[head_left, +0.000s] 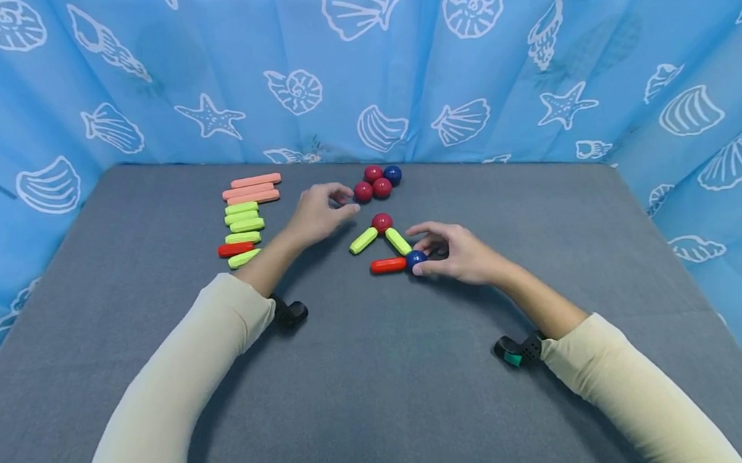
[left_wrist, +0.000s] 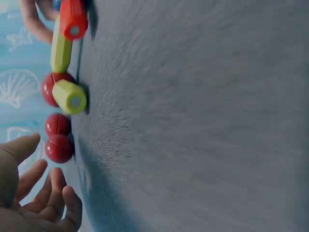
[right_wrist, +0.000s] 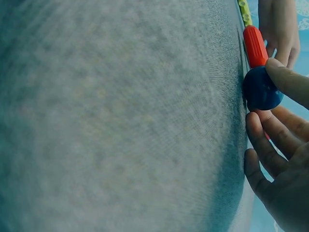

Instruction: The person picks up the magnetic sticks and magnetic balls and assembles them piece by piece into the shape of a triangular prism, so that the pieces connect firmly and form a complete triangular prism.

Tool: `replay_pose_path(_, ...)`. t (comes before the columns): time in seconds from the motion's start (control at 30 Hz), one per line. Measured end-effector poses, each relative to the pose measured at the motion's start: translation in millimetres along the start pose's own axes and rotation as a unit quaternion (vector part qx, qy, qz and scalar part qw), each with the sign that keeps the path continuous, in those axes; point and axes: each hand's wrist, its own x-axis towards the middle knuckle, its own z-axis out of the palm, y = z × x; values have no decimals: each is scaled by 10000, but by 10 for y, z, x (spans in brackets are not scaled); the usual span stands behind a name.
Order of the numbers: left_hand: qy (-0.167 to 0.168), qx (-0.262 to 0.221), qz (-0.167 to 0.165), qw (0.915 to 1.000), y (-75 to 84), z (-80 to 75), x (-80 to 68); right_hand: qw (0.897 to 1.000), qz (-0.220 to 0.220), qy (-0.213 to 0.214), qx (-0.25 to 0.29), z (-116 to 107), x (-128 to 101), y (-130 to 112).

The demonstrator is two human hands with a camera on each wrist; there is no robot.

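Observation:
My right hand (head_left: 463, 255) holds a dark blue ball (right_wrist: 261, 89) between thumb and fingers, low on the table. A red rod (head_left: 388, 265) meets that ball from the left, and a yellow-green rod (head_left: 399, 242) slants from it up to a red ball (head_left: 381, 223). A second yellow-green rod (head_left: 363, 241) runs down-left from that red ball; its free end shows a silvery tip in the left wrist view. My left hand (head_left: 320, 212) hovers with loosely bent fingers beside a cluster of several red balls (head_left: 363, 191), apparently holding nothing.
Left of my left hand lies a column of rods: salmon rods (head_left: 253, 188) at the back, several yellow-green rods (head_left: 244, 225) and one red rod (head_left: 236, 249) nearer. Another blue ball (head_left: 393, 174) belongs to the cluster. A blue shell-patterned curtain (head_left: 304, 40) hangs behind the grey table (head_left: 370, 391).

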Motion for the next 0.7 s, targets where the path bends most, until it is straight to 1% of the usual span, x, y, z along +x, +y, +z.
replay_pose_path(0.07,192,112,-83,9997,2,19,90,10000,13,-6,-2,-1,1,0)
replay_pose_path(0.17,303,313,-154,9989,12,46,206,10000,41,-11,-1,1,7,-8)
replay_pose_path(0.3,255,419,-312,9983,29,75,305,10000,67,-7,-29,3,11,-19)
replay_pose_path(0.4,193,386,-543,9976,32,96,338,10000,74,-10,-26,2,11,-21)
replay_pose_path(0.47,177,403,-630,9970,28,113,349,10000,89,-11,-20,0,9,-17)
replay_pose_path(0.53,156,442,-603,9971,18,131,359,9999,104,-13,-8,-1,8,-11)
replay_pose_path(0.7,84,538,-320,9980,-10,147,360,9999,128,-14,-35,-6,13,-1)
